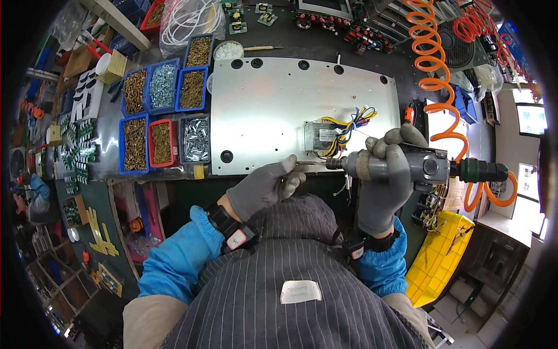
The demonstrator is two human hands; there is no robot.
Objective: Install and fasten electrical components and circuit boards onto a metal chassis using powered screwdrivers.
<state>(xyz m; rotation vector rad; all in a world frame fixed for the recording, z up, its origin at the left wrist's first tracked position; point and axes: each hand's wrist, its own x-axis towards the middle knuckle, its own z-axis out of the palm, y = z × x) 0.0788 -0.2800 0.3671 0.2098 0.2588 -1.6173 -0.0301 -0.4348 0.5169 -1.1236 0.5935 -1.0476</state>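
Observation:
My right hand, in a grey glove, is wrapped round a grey pneumatic screwdriver held level, its bit pointing left. At the bit's tip the gloved fingers of my left hand are pinched together. Whatever they hold there is too small to make out. Just beyond the tool, a transformer with yellow, blue and black wires stands on a flat silver metal panel. Both hands are over the panel's near edge.
Blue and red bins of screws and small metal parts stand left of the panel. A bowl of white pieces sits behind it. An orange coiled air hose hangs at right, above a yellow crate. Circuit boards lie far left.

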